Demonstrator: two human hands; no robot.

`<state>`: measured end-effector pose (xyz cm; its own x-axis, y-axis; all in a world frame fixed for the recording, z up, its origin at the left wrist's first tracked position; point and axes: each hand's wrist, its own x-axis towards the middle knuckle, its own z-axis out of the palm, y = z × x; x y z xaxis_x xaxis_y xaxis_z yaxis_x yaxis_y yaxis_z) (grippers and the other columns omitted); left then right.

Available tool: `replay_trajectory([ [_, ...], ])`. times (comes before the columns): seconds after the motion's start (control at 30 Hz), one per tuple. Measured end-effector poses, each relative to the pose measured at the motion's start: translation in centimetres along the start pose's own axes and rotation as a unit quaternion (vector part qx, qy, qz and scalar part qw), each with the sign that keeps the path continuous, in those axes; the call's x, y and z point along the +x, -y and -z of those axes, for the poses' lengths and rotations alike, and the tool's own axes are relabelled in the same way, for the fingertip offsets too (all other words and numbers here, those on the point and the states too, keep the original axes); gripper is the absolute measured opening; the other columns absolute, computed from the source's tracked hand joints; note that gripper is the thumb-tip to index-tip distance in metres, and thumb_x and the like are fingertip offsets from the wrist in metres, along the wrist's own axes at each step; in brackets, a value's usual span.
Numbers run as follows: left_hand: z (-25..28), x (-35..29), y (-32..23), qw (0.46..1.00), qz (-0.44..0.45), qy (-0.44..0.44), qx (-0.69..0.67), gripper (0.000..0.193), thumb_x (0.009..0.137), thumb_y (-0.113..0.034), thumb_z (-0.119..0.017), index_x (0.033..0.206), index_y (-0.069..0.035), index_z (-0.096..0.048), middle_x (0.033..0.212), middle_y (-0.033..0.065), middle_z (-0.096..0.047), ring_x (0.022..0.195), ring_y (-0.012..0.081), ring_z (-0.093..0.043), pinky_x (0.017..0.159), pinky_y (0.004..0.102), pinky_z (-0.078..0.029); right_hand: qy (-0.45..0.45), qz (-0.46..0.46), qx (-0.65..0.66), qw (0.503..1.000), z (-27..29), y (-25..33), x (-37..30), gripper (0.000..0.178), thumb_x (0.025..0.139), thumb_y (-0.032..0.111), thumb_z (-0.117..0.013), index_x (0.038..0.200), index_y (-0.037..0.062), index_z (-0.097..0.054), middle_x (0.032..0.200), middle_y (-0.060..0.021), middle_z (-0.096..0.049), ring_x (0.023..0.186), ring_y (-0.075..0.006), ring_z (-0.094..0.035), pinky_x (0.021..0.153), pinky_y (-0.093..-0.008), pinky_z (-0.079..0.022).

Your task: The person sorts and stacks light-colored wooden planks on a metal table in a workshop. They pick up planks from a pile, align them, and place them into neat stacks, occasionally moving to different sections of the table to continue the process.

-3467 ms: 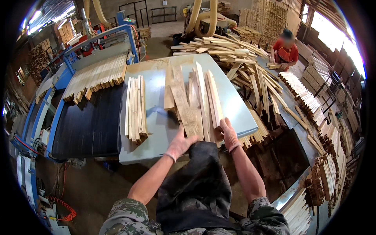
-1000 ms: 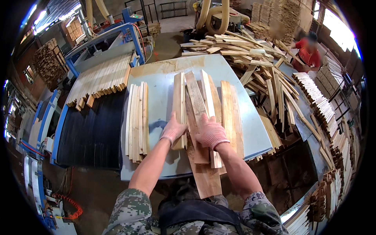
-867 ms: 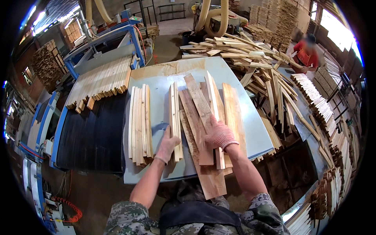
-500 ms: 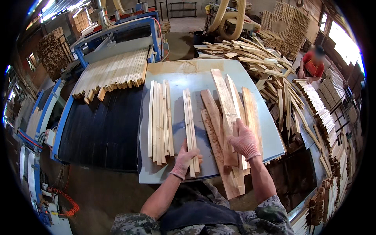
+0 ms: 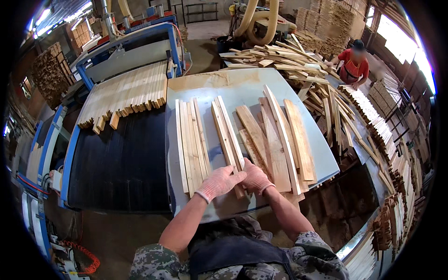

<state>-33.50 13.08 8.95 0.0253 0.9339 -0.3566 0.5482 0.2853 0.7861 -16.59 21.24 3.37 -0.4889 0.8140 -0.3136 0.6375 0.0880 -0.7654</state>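
Note:
Near the front edge of a pale table (image 5: 322,161), my hands meet at the near ends of a small bundle of wooden strips (image 5: 227,140). My left hand (image 5: 221,182), in a pinkish work glove, is closed on the bundle's left side. On the right side, my gloved right hand (image 5: 256,178) is closed round the strips; its fingertips are partly hidden. A group of pale narrow strips (image 5: 190,140) lies to the left. To the right lie wider wooden boards (image 5: 299,140), some overlapping at a slant, with one long pale piece (image 5: 282,140) among them.
A blue-framed machine with a black belt (image 5: 123,163) adjoins the table's left side, bearing a row of wooden strips (image 5: 126,88). A heap of loose wood (image 5: 284,60) lies beyond the table. At the far right, a person in red (image 5: 354,65) stands beside a long row of strips (image 5: 368,114).
My right hand has moved left from the wide boards to the middle strips, beside my left hand. The middle bundle is now broader. The view has shifted slightly, and the person in red has reached out an arm.

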Motion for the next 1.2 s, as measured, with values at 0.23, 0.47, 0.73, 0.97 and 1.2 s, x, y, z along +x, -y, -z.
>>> replay_trajectory([
  [0.23, 8.2, 0.2, 7.7, 0.925, 0.046, -0.353, 0.135, 0.098, 0.088, -0.055, -0.078, 0.164, -0.008, -0.038, 0.167, 0.03, -0.038, 0.152, 0.0407, -0.043, 0.121, 0.0427, -0.042, 0.048, 0.043, -0.078, 0.995, -3.4, 6.2, 4.3, 0.089, 0.081, 0.053, -0.083, 0.137, -0.009, -0.052, 0.121, -0.0342, -0.072, 0.115, -0.0447, -0.071, 0.1, -0.0492, -0.056],
  [0.47, 8.1, 1.8, 7.6, 0.894, 0.23, -0.309, 0.228, 0.126, 0.07, -0.069, -0.088, 0.169, -0.016, -0.032, 0.176, 0.0255, -0.018, 0.155, 0.042, -0.037, 0.121, 0.0455, -0.043, 0.081, 0.072, -0.152, 0.982, -5.6, 7.6, 4.3, 0.078, 0.091, 0.058, -0.074, 0.138, -0.0012, -0.057, 0.135, -0.0276, -0.066, 0.129, -0.0435, -0.063, 0.108, -0.0497, -0.051],
  [0.73, 8.0, 1.4, 8.7, 0.898, 0.217, -0.31, 0.225, 0.126, 0.069, -0.07, -0.088, 0.168, -0.013, -0.035, 0.175, 0.0268, -0.019, 0.151, 0.0427, -0.04, 0.12, 0.0473, -0.044, -0.327, -0.054, -0.287, 0.899, 11.5, -1.2, 0.5, 0.068, 0.094, 0.051, -0.072, 0.139, 0.0011, -0.06, 0.125, -0.0251, -0.07, 0.123, -0.0391, -0.067, 0.103, -0.0488, -0.054],
  [0.97, 7.9, 2.0, 9.2, 0.897, 0.206, -0.319, 0.226, 0.124, 0.069, -0.07, -0.088, 0.166, -0.013, -0.036, 0.175, 0.0278, -0.019, 0.151, 0.0427, -0.04, 0.118, 0.0476, -0.045, -0.179, -0.114, -0.363, 0.908, 14.9, -4.7, 3.6, 0.046, 0.1, 0.038, -0.063, 0.118, -0.0026, -0.075, 0.114, -0.0295, -0.076, 0.107, -0.044, -0.075, 0.095, -0.052, -0.059],
  [1.2, 8.1, 1.4, 9.6, 0.901, 0.186, -0.322, 0.222, 0.123, 0.071, -0.074, -0.084, 0.165, -0.01, -0.038, 0.173, 0.0318, -0.021, 0.156, 0.0461, -0.033, 0.122, 0.0484, -0.04, -0.161, -0.131, -0.386, 0.899, 13.5, 0.5, 2.3, 0.056, 0.099, 0.049, -0.06, 0.115, -0.0022, -0.076, 0.115, -0.0272, -0.077, 0.109, -0.041, -0.076, 0.096, -0.049, -0.061],
])
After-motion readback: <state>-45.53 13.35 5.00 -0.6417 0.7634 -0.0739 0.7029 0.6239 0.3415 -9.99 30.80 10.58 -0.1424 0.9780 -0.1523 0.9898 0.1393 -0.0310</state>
